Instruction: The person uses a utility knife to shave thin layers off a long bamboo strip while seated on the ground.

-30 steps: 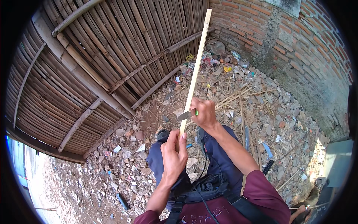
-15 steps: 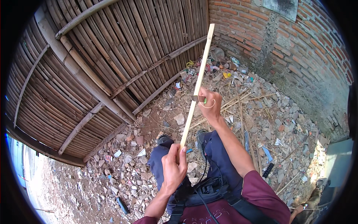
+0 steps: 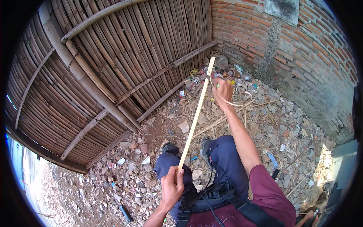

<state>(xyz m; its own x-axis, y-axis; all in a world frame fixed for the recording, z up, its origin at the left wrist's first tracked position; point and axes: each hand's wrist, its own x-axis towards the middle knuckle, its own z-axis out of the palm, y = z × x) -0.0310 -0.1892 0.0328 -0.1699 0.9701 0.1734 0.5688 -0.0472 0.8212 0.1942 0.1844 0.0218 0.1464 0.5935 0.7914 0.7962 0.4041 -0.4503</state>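
A long pale bamboo strip (image 3: 196, 119) slants up and away from my lap, with its far end over the litter. My left hand (image 3: 172, 188) is closed round its near end, thumb pressed along it. Near the far end, my right hand (image 3: 222, 92) is closed on a knife, its handle mostly hidden in the fist with a bit of green showing. The short dark knife blade (image 3: 208, 77) lies across the strip. A thin pale shaving (image 3: 238, 104) curls out beside my right wrist.
Stones, rubbish and split bamboo scraps (image 3: 227, 120) cover the ground. A bamboo-slat wall (image 3: 136, 49) stands left, a brick wall (image 3: 249, 34) at the far right. At the lower right edge, another person's hand (image 3: 309, 215) shows. A dark cable (image 3: 210, 178) hangs over my lap.
My right hand and the knife have slid away from me, up the strip toward its far end. My left hand has moved down and nearer with the strip. The shaving looks longer.
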